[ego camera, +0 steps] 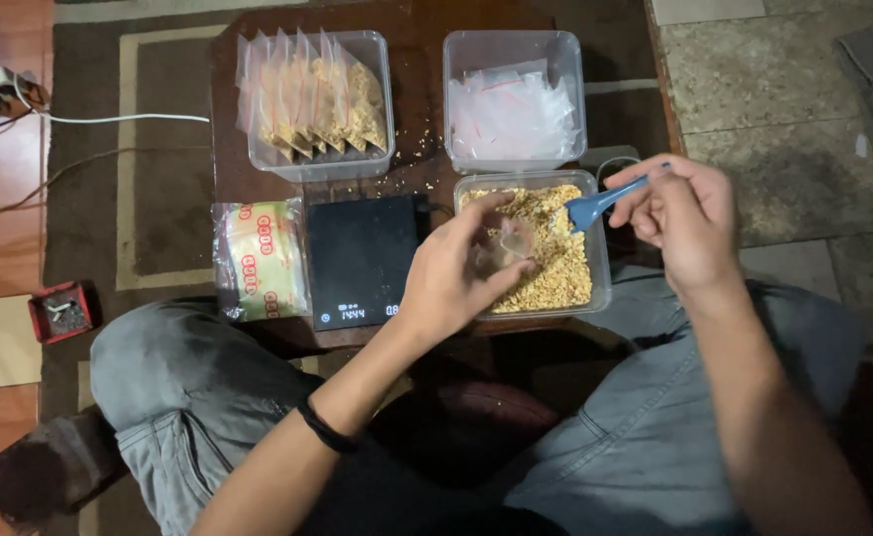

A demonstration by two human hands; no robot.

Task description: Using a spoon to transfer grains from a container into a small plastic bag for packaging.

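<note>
Already a row of filled zip bags (317, 99) stands upright in the back-left tub (387, 89), while the back-right tub (456, 60) holds plenty of empty ones. Over the front tub of golden crumbs (555, 268), the left hand (451, 283) pinches a small clear bag (504, 243), apparently unfilled. The right hand (689, 218) is closed on a blue plastic scoop (600, 201), its long axis nearly level, bowl pointing left toward the bag. The black scale (362, 253) sits bare.

A black digital scale (362, 258) sits just left of the left hand, beside a yellow-and-red wrapped packet (260, 260); beyond, a clear plastic tub of filled bags (317, 104).
</note>
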